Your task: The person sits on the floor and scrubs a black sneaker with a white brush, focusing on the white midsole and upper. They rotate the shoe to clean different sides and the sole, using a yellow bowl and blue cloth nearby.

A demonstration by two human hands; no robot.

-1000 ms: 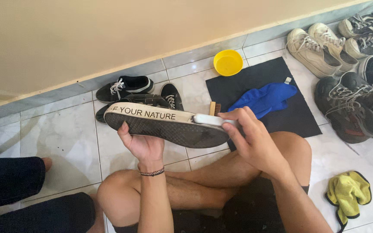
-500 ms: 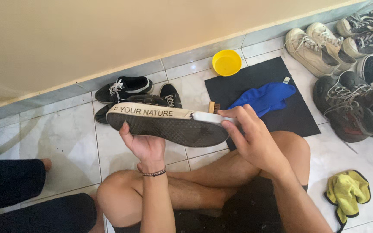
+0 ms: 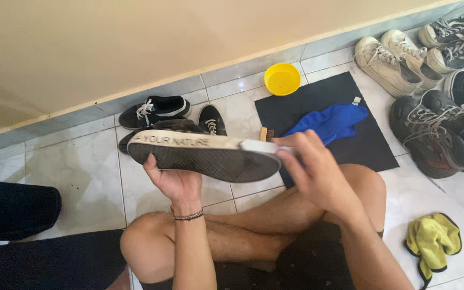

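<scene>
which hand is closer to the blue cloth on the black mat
Right. The right hand is at the shoe's toe, just below the crumpled blue cloth. The left hand grips the shoe's middle, farther away.

Bare arms, dark beaded bracelet [image 3: 188, 216] at left wrist, black shorts [image 3: 318, 263]

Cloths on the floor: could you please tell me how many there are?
2: a blue cloth on the black mat beyond the knees, and a yellow cloth on the tiles at lower right. Others may be hidden.
</scene>
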